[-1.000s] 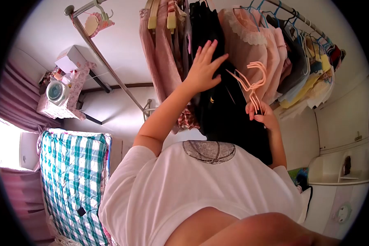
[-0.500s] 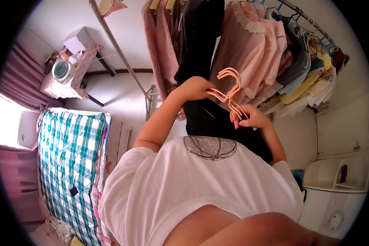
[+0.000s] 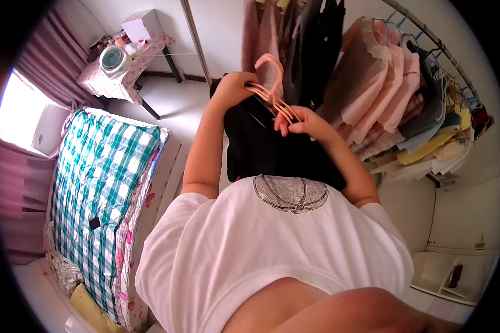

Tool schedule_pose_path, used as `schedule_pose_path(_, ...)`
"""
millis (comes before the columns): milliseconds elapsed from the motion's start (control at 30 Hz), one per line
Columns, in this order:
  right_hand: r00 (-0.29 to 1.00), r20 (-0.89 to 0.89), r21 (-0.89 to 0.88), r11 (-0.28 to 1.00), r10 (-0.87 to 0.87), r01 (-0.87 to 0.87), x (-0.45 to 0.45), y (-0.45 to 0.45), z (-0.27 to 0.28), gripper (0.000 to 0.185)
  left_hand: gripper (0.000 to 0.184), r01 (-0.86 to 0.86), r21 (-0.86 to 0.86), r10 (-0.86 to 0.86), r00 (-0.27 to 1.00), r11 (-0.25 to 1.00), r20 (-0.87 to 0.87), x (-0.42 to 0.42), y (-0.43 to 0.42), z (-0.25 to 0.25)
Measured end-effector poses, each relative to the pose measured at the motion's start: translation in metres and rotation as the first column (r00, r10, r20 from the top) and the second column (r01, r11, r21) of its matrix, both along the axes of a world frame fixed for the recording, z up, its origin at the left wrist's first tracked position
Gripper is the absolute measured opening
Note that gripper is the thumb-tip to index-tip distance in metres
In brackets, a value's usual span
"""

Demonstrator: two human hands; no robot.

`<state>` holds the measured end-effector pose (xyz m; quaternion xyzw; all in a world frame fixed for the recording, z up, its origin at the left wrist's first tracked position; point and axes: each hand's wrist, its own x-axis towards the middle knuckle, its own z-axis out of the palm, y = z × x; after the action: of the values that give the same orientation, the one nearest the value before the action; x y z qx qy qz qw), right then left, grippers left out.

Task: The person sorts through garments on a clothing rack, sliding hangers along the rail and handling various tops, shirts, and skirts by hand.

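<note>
Several salmon-pink clothes hangers [image 3: 271,99] are bunched together in front of my chest, hooks pointing up and away from me. My left hand [image 3: 236,90] is closed around one shoulder end of the bunch. Gripping the other end, my right hand [image 3: 305,124] has its fingers curled and its thumb over the hangers. Black cloth [image 3: 266,150] spreads directly below both hands, down to my white T-shirt. Whether it hangs from the hangers is not clear, since the hands cover their ends.
Ahead, pink clothes [image 3: 378,83] and dark garments [image 3: 316,55] hang from a metal rail [image 3: 428,33]. A bed with a green checked quilt [image 3: 103,166] lies to the left. Behind it stands a small cloth-covered table [image 3: 94,80]. White cabinets [image 3: 466,216] are on the right.
Both hands and the hangers have shifted left and slightly up in the view. The view has turned, so the rack and bed sit farther right. More black cloth shows below the hands.
</note>
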<state>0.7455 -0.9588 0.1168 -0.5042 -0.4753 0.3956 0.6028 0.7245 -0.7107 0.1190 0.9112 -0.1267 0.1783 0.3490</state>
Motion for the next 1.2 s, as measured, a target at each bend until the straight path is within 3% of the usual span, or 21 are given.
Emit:
schedule_pose_path(233, 0.996, -0.042, 0.100, 0.991, -0.084, 0.088, 0.069, 0.107, 0.008, 0.026, 0.018, -0.158, -0.186, 0.192, 0.964, 0.970, 0.186, 0.081, 0.072, 0.002)
schedule_pose_path(300, 0.988, -0.076, 0.125, 0.982, -0.134, 0.143, 0.092, 0.127, 0.012, 0.025, 0.020, -0.155, -0.145, 0.197, 0.918, 0.977, 0.345, 0.112, 0.083, 0.006)
schedule_pose_path(333, 0.987, -0.107, 0.146, 0.980, -0.121, 0.136, 0.106, 0.134, 0.013, 0.025, 0.028, -0.172, -0.070, 0.186, 0.921, 0.983, 0.341, 0.118, 0.086, 0.013)
schedule_pose_path(433, 0.982, -0.141, 0.253, 0.954, -0.126, 0.158, 0.143, 0.149, 0.024, 0.032, 0.045, -0.089, -0.055, 0.104, 0.860, 0.995, 0.500, 0.150, 0.095, 0.015)
schedule_pose_path(500, 0.952, -0.183, 0.332, 0.896, -0.245, 0.295, 0.153, 0.156, 0.037, 0.035, 0.048, -0.038, -0.063, 0.066, 0.844, 0.997, 0.532, 0.164, 0.096, 0.016)
schedule_pose_path(600, 0.898, 0.023, 0.373, 0.837, -0.440, 0.400, 0.177, 0.156, 0.059, 0.035, 0.044, 0.072, -0.135, 0.007, 0.860, 0.988, 0.510, 0.180, 0.090, 0.024)
schedule_pose_path(633, 0.844, 0.130, 0.364, 0.816, -0.521, 0.448, 0.176, 0.158, 0.074, 0.035, 0.044, 0.223, -0.245, -0.107, 0.905, 0.944, 0.411, 0.180, 0.087, 0.034)
schedule_pose_path(700, 0.813, 0.060, 0.367, 0.770, -0.580, 0.522, 0.161, 0.169, 0.099, 0.035, 0.043, 0.440, -0.485, -0.367, 0.898, 0.756, 0.242, 0.177, 0.081, 0.055)
schedule_pose_path(733, 0.795, 0.027, 0.365, 0.747, -0.606, 0.556, 0.155, 0.176, 0.107, 0.034, 0.040, 0.404, -0.641, -0.375, 0.907, 0.653, 0.189, 0.174, 0.078, 0.059)
schedule_pose_path(833, 0.781, -0.105, 0.380, 0.701, -0.615, 0.604, 0.159, 0.196, 0.125, 0.032, 0.046, 0.353, -0.852, -0.465, 0.872, 0.387, 0.150, 0.163, 0.073, 0.095)
schedule_pose_path(867, 0.766, 0.015, 0.403, 0.705, -0.643, 0.584, 0.165, 0.199, 0.129, 0.038, 0.051, 0.414, -0.870, -0.491, 0.836, 0.269, 0.246, 0.172, 0.075, 0.094)
schedule_pose_path(967, 0.749, 0.033, 0.417, 0.691, -0.661, 0.591, 0.178, 0.209, 0.147, 0.037, 0.056, 0.503, -0.830, -0.531, 0.784, 0.240, 0.322, 0.172, 0.076, 0.111)
schedule_pose_path(1000, 0.754, -0.003, 0.398, 0.691, -0.657, 0.603, 0.177, 0.210, 0.155, 0.032, 0.067, 0.566, -0.772, -0.539, 0.763, 0.289, 0.357, 0.179, 0.079, 0.114)
schedule_pose_path(1100, 0.749, -0.026, 0.298, 0.710, -0.662, 0.638, 0.192, 0.208, 0.170, 0.029, 0.075, 0.619, -0.672, -0.565, 0.748, 0.407, 0.348, 0.185, 0.084, 0.125)
schedule_pose_path(1167, 0.707, 0.040, 0.319, 0.680, -0.706, 0.660, 0.194, 0.205, 0.187, 0.019, 0.083, 0.628, -0.648, -0.552, 0.751, 0.431, 0.362, 0.187, 0.086, 0.129)
schedule_pose_path(1200, 0.762, 0.004, 0.299, 0.728, -0.648, 0.617, 0.218, 0.205, 0.187, 0.021, 0.084, 0.650, -0.626, -0.549, 0.740, 0.431, 0.390, 0.190, 0.086, 0.131)
